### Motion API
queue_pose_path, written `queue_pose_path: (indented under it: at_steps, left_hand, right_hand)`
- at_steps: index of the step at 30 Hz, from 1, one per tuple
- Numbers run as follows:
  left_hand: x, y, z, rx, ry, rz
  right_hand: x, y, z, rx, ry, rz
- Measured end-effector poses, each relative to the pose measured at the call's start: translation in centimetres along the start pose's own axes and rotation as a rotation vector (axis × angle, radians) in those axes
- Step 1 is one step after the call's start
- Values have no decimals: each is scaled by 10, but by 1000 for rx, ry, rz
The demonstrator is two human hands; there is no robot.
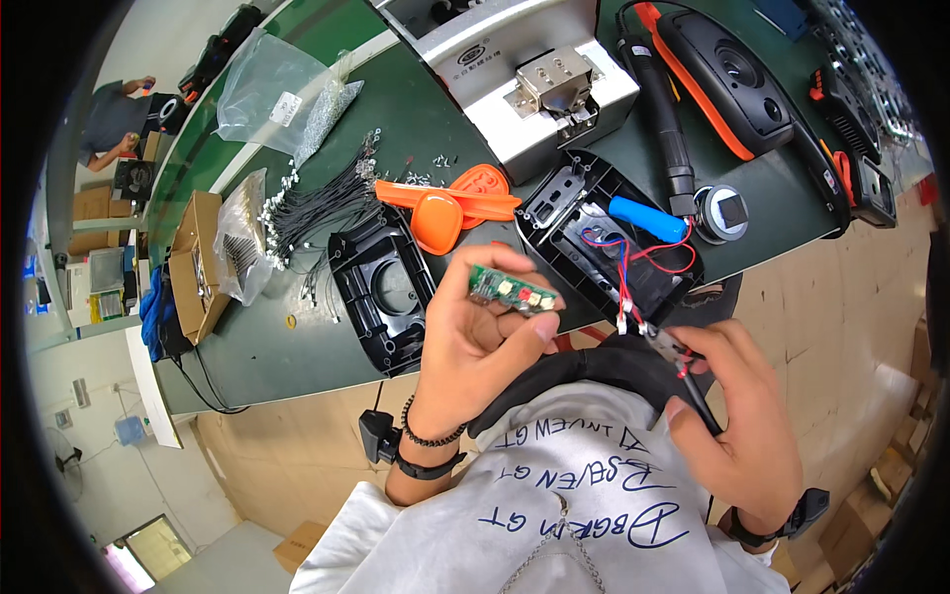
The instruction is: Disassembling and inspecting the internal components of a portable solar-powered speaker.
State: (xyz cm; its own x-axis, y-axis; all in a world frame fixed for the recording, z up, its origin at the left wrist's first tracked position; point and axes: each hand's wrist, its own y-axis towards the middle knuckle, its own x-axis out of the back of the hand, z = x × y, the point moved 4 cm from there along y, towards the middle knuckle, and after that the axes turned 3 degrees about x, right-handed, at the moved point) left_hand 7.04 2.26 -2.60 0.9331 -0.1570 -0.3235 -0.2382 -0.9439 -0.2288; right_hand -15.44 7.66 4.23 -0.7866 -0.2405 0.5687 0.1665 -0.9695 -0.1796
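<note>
My left hand (465, 346) is raised in front of my body, its fingers and thumb closed on a small green circuit board (513, 291) with white and red sockets. To the right, my right hand (737, 436) grips a pair of pliers (699, 398) with metal jaws and dark handles. The jaws are close to the white plugs of red and blue wires (623, 282); I cannot tell whether they touch. Those wires run from a blue cylindrical battery (647, 220), which lies across an open black plastic housing (584, 238).
Left of it lies another black housing half (381, 287), with orange plastic parts (437, 220) behind. Black cables (322, 203), plastic bags (267, 94) and a cardboard box (193, 272) are farther left. A metal machine (554, 109) and an orange-black device (727, 74) stand behind. Another person (109, 124) is far left.
</note>
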Motion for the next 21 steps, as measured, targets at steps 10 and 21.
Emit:
queue_pose_path:
  at_steps: [10, 21]
  left_hand:
    - [9, -26, 2, -13, 102, -108]
    - [1, -38, 1, -47, 99, -84]
  right_hand:
    - [32, 2, -27, -5, -128, -257]
    - [45, 63, -104, 214, -717, -738]
